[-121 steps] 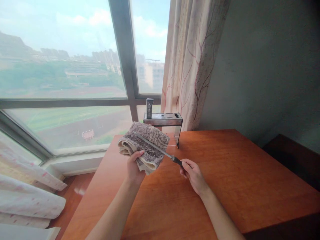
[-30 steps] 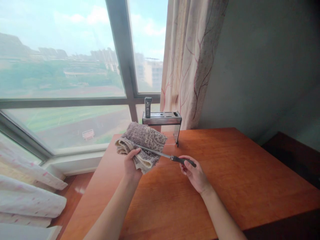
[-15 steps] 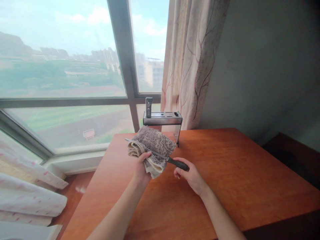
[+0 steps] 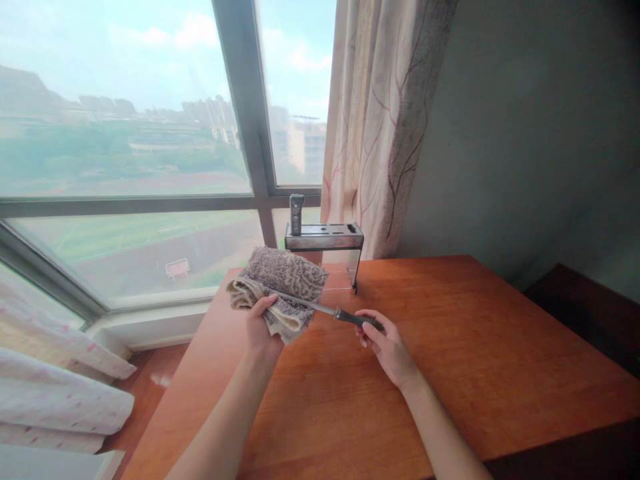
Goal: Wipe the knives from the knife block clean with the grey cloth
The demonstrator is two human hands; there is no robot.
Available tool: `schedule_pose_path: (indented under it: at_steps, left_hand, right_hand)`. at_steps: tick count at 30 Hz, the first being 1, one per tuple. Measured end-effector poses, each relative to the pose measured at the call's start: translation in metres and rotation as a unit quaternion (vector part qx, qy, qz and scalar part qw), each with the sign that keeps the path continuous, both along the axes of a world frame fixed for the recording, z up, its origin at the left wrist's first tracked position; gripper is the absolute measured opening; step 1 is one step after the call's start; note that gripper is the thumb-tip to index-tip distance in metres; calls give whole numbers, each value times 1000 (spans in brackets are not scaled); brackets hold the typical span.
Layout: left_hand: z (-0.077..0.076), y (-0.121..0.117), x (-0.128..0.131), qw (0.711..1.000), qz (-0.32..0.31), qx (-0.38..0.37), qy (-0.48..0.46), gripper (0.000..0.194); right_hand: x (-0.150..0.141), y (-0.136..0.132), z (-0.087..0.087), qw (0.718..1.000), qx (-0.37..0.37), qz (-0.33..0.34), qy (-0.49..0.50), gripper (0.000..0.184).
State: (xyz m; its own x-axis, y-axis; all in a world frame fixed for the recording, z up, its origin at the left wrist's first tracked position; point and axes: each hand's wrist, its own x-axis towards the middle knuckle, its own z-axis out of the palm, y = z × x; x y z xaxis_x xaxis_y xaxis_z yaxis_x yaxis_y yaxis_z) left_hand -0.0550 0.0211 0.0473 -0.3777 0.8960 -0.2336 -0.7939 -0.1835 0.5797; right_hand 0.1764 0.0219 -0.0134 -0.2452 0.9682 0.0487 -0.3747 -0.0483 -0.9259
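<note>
My left hand is closed around a folded grey-and-cream patterned towel, the thumb pressing on its top. Across the towel lies the thin metal rod of a sharpening steel, its far end hidden in the folds under my thumb. My right hand grips the steel's black ribbed handle, to the right of the towel. Both things are held up above the table. Behind them stands a knife block with a metal top and clear sides. One grey handle sticks up from its left end.
The reddish-brown wooden table reaches to the wall and the window. A patterned curtain hangs behind the knife block. More curtain fabric lies at the lower left beside the table.
My left hand has moved left with the towel, sliding it along the rod. More bare rod now shows near the handle, and the tip no longer sticks out. My right hand has shifted slightly right.
</note>
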Motion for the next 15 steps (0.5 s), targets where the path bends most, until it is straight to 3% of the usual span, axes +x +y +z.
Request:
schedule_pose_path:
  at_steps: [6, 15]
  left_hand:
    - [-4, -1, 9, 1000, -16, -9, -10, 31]
    - [-11, -7, 30, 996, -66, -50, -24, 36]
  right_hand:
    - [-5, -2, -4, 998, 28, -19, -61, 35]
    - [-11, -5, 1, 997, 16, 71, -27, 37]
